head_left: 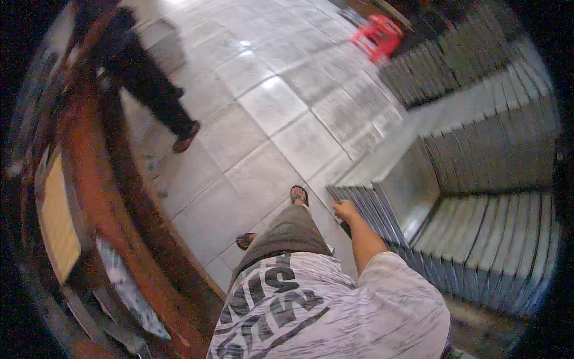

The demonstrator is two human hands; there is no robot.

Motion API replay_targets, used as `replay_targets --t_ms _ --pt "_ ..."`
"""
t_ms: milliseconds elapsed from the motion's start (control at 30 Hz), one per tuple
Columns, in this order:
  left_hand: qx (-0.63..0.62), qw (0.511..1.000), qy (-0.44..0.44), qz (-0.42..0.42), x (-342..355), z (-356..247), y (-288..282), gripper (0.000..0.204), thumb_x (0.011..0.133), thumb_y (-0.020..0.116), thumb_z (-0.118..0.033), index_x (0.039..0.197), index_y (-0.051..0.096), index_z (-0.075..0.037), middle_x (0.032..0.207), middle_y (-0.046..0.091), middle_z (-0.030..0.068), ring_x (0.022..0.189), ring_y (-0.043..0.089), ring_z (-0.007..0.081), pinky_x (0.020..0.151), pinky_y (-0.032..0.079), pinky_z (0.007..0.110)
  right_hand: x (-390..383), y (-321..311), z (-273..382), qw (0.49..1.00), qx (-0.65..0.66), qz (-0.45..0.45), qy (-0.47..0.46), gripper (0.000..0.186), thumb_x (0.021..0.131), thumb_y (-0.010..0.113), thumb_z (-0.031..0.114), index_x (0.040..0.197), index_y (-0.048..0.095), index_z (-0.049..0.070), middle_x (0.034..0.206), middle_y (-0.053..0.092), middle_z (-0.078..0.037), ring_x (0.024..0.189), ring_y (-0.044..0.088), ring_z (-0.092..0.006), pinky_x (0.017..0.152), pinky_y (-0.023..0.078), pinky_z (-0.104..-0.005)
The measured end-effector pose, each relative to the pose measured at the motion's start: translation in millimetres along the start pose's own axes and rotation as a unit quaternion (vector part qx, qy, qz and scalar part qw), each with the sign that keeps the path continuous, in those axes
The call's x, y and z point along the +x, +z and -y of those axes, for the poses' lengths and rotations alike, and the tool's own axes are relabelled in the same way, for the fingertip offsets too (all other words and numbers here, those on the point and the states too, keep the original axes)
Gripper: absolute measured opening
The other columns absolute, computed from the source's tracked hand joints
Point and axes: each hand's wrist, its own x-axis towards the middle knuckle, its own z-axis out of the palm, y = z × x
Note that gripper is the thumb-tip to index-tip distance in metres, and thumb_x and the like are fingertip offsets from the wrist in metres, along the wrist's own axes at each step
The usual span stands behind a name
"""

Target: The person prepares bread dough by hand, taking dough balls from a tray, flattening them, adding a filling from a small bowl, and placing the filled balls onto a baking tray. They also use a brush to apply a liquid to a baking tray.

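Observation:
My right hand (pixel 345 210) hangs at my right side with its fingers curled, close beside a row of thin upright slabs (pixel 388 218), which look like tiles. Whether it grips anything, or touches their edges, I cannot make out. My left hand is not in view. Below me are my sandalled feet (pixel 299 194) on pale square floor tiles (pixel 236 134).
A person in dark clothes (pixel 149 84) walks at the upper left. A long blurred wooden structure (pixel 95 191) runs along my left, with a yellowish board (pixel 60 215). More slab stacks (pixel 490 155) line my right, with a red plastic stool (pixel 379 37) beyond them.

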Motion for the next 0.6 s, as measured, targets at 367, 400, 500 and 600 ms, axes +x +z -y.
replay_targets --t_ms 367,400,500,600 --pt "0.178 0.947 0.265 -0.044 91 -295 136 0.03 0.082 0.058 -0.027 0.093 0.057 0.0 0.088 0.058 0.0086 0.08 0.053 0.0184 0.075 0.042 0.031 -4 -133 -103 0.92 -0.062 -0.377 0.089 0.023 0.075 0.063 0.027 0.088 0.061 0.008 0.103 0.052 -0.01 0.1 0.045 -0.0298 0.084 0.038 -0.0422" --pt "0.174 0.94 0.29 -0.036 91 -322 157 0.03 0.082 0.058 -0.028 0.093 0.057 0.0 0.089 0.058 0.0086 0.08 0.053 0.0184 0.076 0.042 0.031 5 -143 -109 0.931 -0.087 -0.346 0.072 0.02 0.076 0.061 0.024 0.089 0.061 0.009 0.109 0.05 -0.01 0.104 0.043 -0.0303 0.086 0.037 -0.0427" --pt "0.162 0.93 0.324 0.066 78 -378 236 0.031 0.083 0.058 -0.029 0.094 0.057 0.0 0.089 0.058 0.0085 0.081 0.053 0.0184 0.077 0.042 0.031 29 -136 -146 0.965 -0.16 -0.204 -0.036 0.019 0.077 0.058 0.021 0.091 0.062 0.009 0.103 0.054 -0.011 0.099 0.047 -0.0322 0.084 0.039 -0.0432" --pt "0.161 0.895 0.235 0.345 37 -348 339 0.035 0.087 0.052 -0.03 0.105 0.055 -0.001 0.091 0.059 0.0082 0.084 0.053 0.0192 0.079 0.042 0.031 36 -108 -176 0.978 -0.097 -0.182 -0.023 0.022 0.076 0.056 0.02 0.094 0.062 0.008 0.095 0.058 -0.012 0.094 0.051 -0.0341 0.082 0.042 -0.0424"
